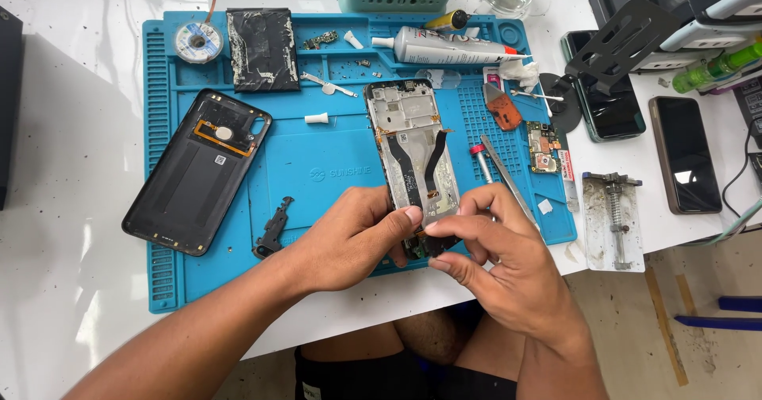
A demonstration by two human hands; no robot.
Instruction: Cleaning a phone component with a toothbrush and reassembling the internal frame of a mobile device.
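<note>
A white bench (71,233) carries a blue work mat (317,170), which keeps loose parts together. Left of the left hand (357,237) lies a dark back cover (194,174), inside up; beyond it, a removed battery (262,48). The opened phone frame (413,162) lies lengthwise away from both hands, its near end between them. The left hand curls around that end, thumb pressed on, steadying it. The right hand (496,261) arches over, thumb and forefinger pinched at the frame's bottom edge. Tweezers (508,179) rest just beyond the right hand.
</note>
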